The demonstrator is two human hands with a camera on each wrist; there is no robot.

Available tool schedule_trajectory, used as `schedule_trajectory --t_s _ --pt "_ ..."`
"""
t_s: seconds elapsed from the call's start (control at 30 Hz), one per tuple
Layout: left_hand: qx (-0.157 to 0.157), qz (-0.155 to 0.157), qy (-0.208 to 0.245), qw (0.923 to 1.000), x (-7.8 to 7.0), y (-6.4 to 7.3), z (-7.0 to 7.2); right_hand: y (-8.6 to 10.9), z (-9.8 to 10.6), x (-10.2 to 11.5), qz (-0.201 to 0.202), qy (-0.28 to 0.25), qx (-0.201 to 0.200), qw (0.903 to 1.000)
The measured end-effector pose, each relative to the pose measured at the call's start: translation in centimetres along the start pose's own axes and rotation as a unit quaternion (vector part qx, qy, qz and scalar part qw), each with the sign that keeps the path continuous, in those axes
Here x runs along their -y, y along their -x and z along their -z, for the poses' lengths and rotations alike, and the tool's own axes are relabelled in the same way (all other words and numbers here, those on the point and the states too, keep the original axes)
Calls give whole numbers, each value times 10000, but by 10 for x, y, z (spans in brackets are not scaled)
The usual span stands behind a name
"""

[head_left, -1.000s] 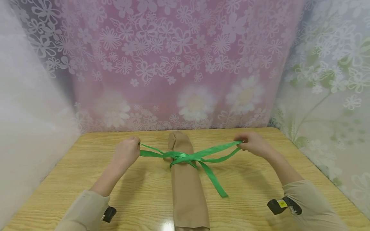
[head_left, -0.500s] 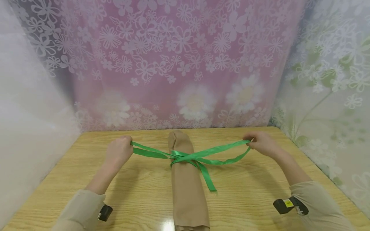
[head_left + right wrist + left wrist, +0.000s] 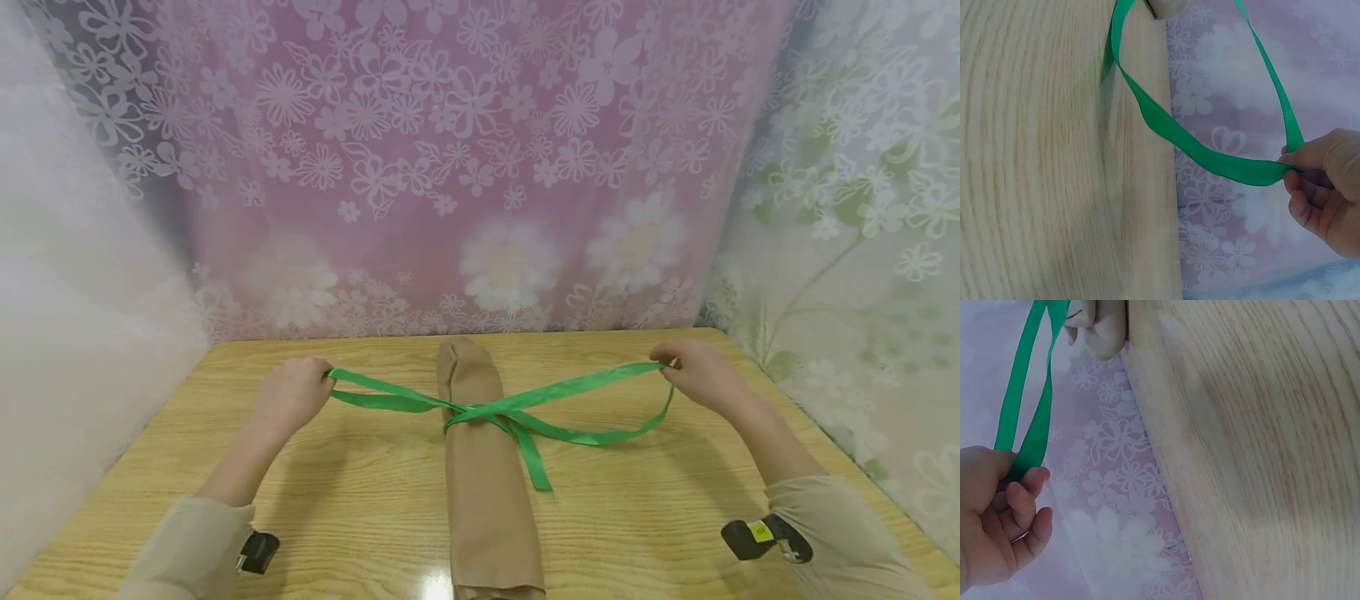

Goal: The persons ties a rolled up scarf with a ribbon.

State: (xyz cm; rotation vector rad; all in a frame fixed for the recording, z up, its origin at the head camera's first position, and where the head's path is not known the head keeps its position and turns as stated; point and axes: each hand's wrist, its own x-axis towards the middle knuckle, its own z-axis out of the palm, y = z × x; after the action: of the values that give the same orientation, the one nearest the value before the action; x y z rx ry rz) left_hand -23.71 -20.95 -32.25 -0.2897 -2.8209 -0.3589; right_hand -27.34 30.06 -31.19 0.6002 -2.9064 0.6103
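Well, the left hand and right hand each have fingers pinched closed on a loop of ribbon, held wide apart, maybe so the loops don't muddle, while its middle goes around the roll that lies flat on the worktop.

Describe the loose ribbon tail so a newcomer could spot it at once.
On the wooden table lies a long brown roll, crossed by green ribbon. In the head view, a short ribbon tail slants down from that crossing, along the roll's right edge. Unlike the lengths held out sideways by the left hand and right hand, its end is free.
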Motion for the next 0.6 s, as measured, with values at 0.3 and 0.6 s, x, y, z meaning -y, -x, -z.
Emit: schedule_trajectory --t_s 0.3,0.6 --pt "147 353 148 9992 9 2 10 5 1 -6 44 424 -286 9987" --pt "153 178 -62 9997 25 5 10 12 1 -16 119 981 -652 9930"
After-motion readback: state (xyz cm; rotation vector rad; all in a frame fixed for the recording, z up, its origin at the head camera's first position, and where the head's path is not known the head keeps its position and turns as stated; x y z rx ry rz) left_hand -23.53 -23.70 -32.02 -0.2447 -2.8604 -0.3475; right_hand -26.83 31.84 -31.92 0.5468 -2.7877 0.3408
